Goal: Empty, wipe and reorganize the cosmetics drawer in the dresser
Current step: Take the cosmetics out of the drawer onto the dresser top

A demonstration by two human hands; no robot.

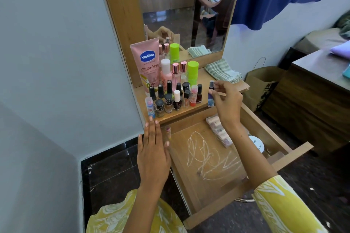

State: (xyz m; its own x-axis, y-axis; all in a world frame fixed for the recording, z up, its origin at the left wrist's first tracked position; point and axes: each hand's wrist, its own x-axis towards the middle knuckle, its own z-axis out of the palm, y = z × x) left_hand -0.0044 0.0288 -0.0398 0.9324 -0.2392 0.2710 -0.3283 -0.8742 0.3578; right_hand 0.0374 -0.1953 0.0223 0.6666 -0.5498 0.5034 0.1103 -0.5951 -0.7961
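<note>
Wooden dresser top (203, 81) under the mirror, crowded with bottles; drawer (217, 157) pulled open below, scribbled inside, case and white jar at its right side. My right hand (228, 104) pinches a small spray bottle (211, 95) at the shelf edge; left hand (153, 149) flat, fingers straight, holding nothing. I'd set it upright in the free spot right of the nail polishes (170, 98), without knocking them. Readable: "Vaseline", "Gluta-Hya" on the pink tube (148, 62).
</note>
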